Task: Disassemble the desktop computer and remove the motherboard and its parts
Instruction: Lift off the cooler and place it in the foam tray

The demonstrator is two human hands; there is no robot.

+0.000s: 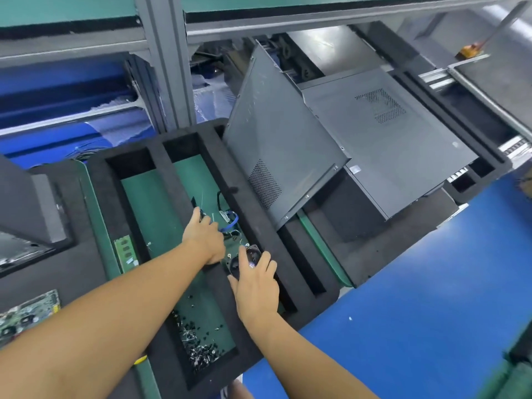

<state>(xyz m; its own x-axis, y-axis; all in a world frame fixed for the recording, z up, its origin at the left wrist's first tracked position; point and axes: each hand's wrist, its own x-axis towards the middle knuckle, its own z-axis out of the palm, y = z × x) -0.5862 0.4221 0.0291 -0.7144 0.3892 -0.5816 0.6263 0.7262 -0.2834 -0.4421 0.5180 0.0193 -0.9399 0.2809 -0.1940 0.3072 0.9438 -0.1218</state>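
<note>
Head: 2 hands, 1 fan, 1 case

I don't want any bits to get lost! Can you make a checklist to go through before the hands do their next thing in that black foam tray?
1. Small round black fan inside the black foam tray: ok, it is in the green-floored compartment.
2. Right hand gripping the fan: cannot tell, the hand covers most of it.
3. Left hand holding the blue cable: cannot tell, its fingers are in among the wires.
4. Pile of small black screws apart from the fan: ok, it is at the near end.
5. Grey metal side panel lying flat: not ok, it leans tilted.
</note>
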